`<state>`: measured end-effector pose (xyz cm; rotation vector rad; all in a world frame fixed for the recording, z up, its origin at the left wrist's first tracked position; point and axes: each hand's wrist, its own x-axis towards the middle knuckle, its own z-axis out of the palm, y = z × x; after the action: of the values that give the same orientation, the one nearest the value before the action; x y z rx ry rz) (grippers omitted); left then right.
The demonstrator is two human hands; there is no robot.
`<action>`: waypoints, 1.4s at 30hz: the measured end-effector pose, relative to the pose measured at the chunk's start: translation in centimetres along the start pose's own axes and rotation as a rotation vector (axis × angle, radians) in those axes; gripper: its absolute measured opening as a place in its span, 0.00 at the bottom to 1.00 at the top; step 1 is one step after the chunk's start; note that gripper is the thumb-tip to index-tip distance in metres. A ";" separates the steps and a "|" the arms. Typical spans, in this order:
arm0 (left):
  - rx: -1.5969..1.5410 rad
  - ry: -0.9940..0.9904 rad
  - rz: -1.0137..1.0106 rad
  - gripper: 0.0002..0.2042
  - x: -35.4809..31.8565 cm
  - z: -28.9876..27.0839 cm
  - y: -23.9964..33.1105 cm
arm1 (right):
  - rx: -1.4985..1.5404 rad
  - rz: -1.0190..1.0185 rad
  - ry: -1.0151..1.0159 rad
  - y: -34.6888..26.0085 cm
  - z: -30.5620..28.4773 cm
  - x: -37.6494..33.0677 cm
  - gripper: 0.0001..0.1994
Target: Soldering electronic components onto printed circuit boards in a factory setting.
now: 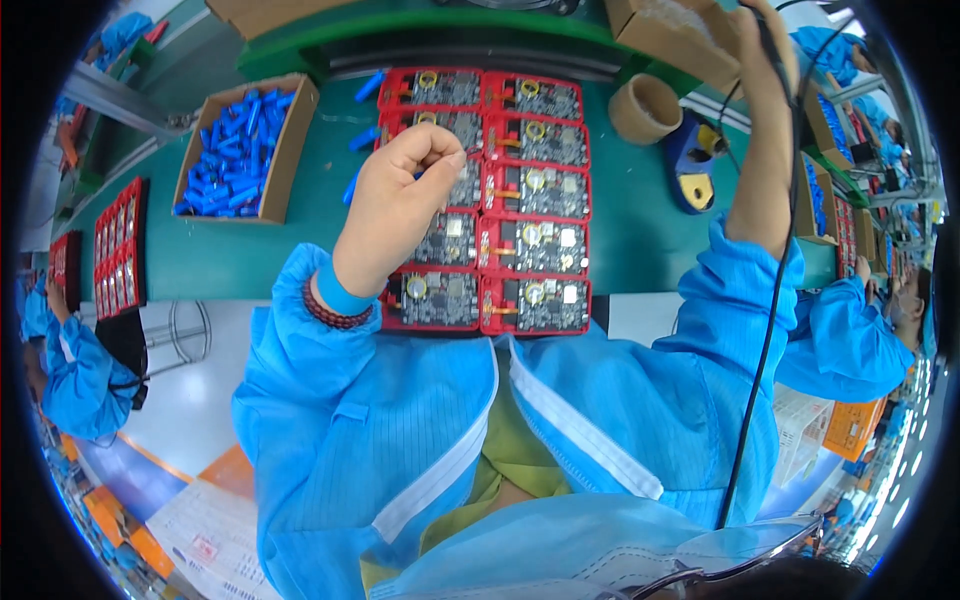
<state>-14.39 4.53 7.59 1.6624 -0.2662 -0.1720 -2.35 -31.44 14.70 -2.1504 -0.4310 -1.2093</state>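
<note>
My left hand (400, 200) is closed in a pinch above the left column of red trays; whatever its fingertips hold, if anything, is hidden. Under it, green-black circuit boards (553, 192) with round gold or silver parts sit in two columns of red trays (484, 330). My right hand (765, 45) is raised at the upper right, by a black cable (778, 290). Its fingers are partly cut off by the picture's top, so their grip is unclear. Several loose blue cylinders (370, 86) lie beside the trays.
An open cardboard box (290, 150) of blue cylinders stands at left on the green table (330, 160). At right are a brown cardboard ring (645, 108) and a blue soldering-iron stand (690, 160) with a yellow sponge (697, 192). Co-workers in blue (840, 340) sit on both sides.
</note>
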 end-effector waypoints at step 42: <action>0.786 -0.294 0.239 0.02 -5.3 5.4 -4.0 | 0.626 0.269 -0.659 -16.1 -4.8 -21.5 0.12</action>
<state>-20.64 1.25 2.76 2.3587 -0.8318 -0.1378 -25.65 -22.10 4.11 -1.9031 -0.6618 -0.1423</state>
